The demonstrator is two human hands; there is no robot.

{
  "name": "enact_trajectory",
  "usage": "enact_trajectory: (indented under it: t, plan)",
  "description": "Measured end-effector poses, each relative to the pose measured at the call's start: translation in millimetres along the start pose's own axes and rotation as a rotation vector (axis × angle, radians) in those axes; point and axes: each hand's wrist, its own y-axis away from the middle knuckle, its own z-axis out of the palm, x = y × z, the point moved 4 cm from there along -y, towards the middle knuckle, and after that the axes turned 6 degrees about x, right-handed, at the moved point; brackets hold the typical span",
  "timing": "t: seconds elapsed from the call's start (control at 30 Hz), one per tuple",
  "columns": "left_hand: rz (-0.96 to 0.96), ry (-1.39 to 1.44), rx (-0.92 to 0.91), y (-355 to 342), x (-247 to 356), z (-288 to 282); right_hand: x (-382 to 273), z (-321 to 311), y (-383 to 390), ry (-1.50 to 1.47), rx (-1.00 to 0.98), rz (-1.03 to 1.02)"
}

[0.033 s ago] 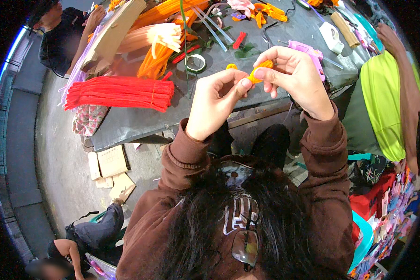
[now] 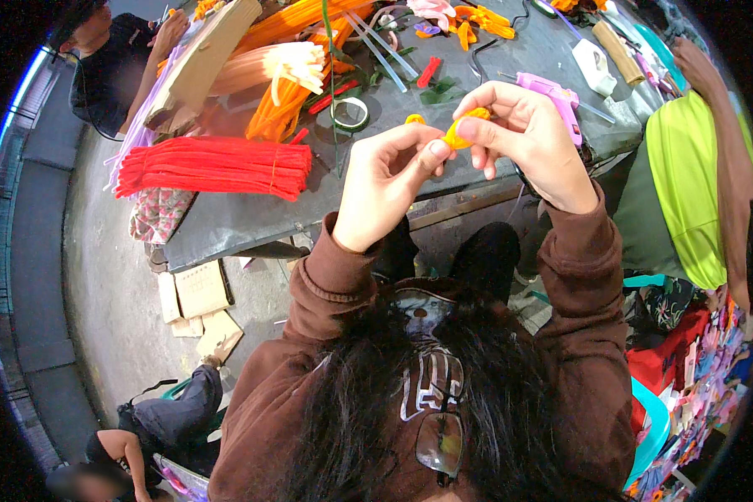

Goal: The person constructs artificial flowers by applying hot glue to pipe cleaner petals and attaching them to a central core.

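Note:
Over the table's near edge, both my hands pinch a small looped piece of orange-yellow pipe cleaner [image 2: 458, 136]. My left hand [image 2: 386, 177] grips its lower left end between thumb and index finger. From the upper right, my right hand [image 2: 529, 134] holds the other end with thumb and forefinger, its remaining fingers loosely curled. A small yellow-orange curl [image 2: 415, 120] shows just past my left fingers; whether it joins the held piece I cannot tell. Left of my hands lies a thick bundle of red pipe cleaners [image 2: 217, 169]. A roll of tape [image 2: 349, 114] rests beyond my left hand.
A pink glue gun [image 2: 552, 99] lies right of my right hand, with a white bottle [image 2: 592, 67] beyond. Orange pipe cleaner bundles [image 2: 276, 109] and a cardboard piece [image 2: 201, 67] crowd the far left. Other people are at the left and right; flattened cardboard [image 2: 202, 287] lies on the floor.

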Motion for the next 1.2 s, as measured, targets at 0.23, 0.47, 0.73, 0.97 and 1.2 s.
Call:
enact_trajectory:
  t: [0.23, 0.47, 0.73, 0.97, 1.2]
  plan:
    - [-0.026, 0.087, -0.064, 2, 1, 2, 11, -1, -5, 0.056, -0.155, -0.015]
    - [-0.049, 0.009, -0.034, 1, -5, 0, 10, 1, -4, 0.123, -0.147, 0.045]
    - [-0.078, -0.073, 0.001, 0, -5, -3, 1, 9, 2, 0.364, 0.06, -0.218]
    - [-0.163, -0.019, 0.024, -3, -5, -1, -12, 26, 8, 0.863, 0.279, -0.431]
    - [-0.158, -0.069, -0.064, -3, -4, 0, -9, 5, -8, 0.489, -0.104, -0.086]
